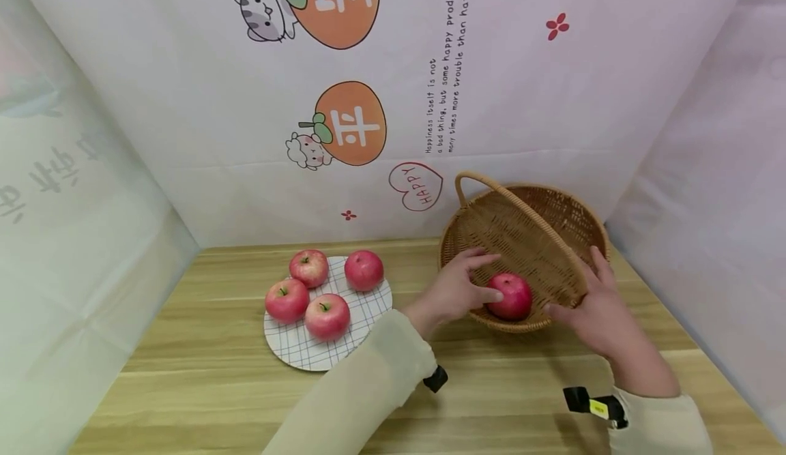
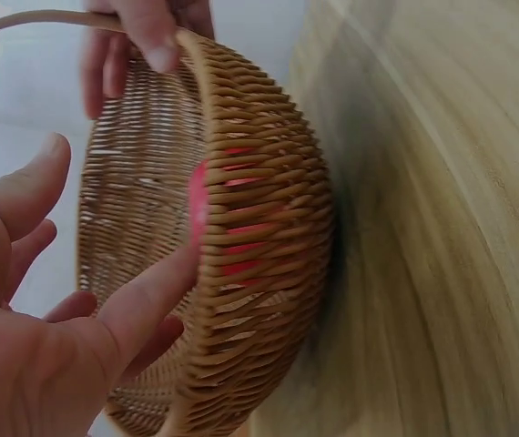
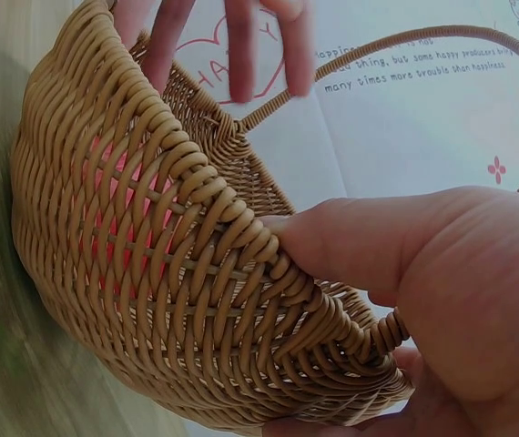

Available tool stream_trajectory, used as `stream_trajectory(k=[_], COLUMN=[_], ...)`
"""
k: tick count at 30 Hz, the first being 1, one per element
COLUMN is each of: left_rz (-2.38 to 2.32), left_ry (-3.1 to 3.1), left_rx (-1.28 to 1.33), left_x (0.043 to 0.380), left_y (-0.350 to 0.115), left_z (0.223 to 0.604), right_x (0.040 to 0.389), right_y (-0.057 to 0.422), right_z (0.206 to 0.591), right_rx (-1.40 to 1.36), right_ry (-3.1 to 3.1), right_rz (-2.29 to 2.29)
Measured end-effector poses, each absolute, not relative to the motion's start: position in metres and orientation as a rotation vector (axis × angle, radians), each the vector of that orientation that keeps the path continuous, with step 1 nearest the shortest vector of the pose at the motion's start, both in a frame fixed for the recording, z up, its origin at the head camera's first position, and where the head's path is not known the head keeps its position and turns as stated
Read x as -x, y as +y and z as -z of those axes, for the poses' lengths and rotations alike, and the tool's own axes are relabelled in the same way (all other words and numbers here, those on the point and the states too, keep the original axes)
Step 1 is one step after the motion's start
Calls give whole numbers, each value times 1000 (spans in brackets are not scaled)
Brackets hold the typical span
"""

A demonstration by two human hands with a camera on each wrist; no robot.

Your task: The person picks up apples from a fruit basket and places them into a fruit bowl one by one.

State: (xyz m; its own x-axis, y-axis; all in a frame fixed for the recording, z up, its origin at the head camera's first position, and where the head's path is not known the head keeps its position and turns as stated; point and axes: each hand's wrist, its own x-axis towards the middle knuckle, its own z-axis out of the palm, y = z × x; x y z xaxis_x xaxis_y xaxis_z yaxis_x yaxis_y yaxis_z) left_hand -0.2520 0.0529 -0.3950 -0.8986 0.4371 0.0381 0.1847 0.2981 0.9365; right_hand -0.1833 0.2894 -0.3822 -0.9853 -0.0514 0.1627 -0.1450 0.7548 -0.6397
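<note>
A brown wicker basket with an arched handle leans tilted, its opening toward the viewer. Inside, against the lower wall, lies a red apple, which shows through the weave in both wrist views. My left hand reaches over the basket's left rim with fingers spread and fairly straight, the thumb overlapping the apple's left side. At the right side, my right hand grips the rim by the handle's foot. In the right wrist view its thumb presses on the rim, while the other fingers are mostly hidden behind the wicker.
To the left, a round white plate with a grid pattern carries several red apples. Both stand on a wood-grain table. Behind rises a white printed cloth, close to the basket's back, with more pale cloth at both sides.
</note>
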Motion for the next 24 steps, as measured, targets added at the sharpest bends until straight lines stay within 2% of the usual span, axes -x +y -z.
stream_trajectory(k=[24], left_rz=[-1401], left_ry=[2471], left_rx=[-547], left_x=[265], left_y=[83], left_z=[412], right_x=[183], right_y=[287], right_z=[379], right_rx=[-134], right_ry=[-2841], right_rz=[-1033])
